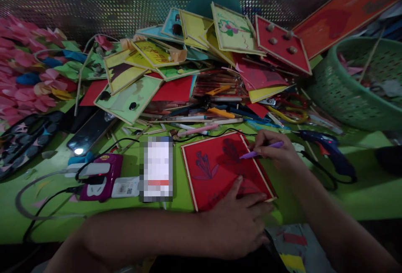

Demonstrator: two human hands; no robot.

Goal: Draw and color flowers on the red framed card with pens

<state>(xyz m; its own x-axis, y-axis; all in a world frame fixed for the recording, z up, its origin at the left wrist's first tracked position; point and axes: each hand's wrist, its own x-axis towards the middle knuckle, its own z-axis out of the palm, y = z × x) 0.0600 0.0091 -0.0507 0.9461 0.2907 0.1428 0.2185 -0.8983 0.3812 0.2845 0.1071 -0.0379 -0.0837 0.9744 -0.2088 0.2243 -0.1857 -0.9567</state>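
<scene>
A red card [216,168] with a pale stick frame lies on the green table [361,197] in front of me, with dark flower drawings on it. My left hand [238,218] rests flat on the card's near edge, fingers spread, pinning it down. My right hand [273,149] pinches a purple pen [259,150] whose tip touches the card's upper right part.
A phone [156,168] lies left of the card beside a power strip with plugs [97,176]. A blue glue gun [329,147] lies to the right. A heap of framed paper cards [194,51] and pens fills the back, a green basket [351,80] stands right, paper flowers [28,72] left.
</scene>
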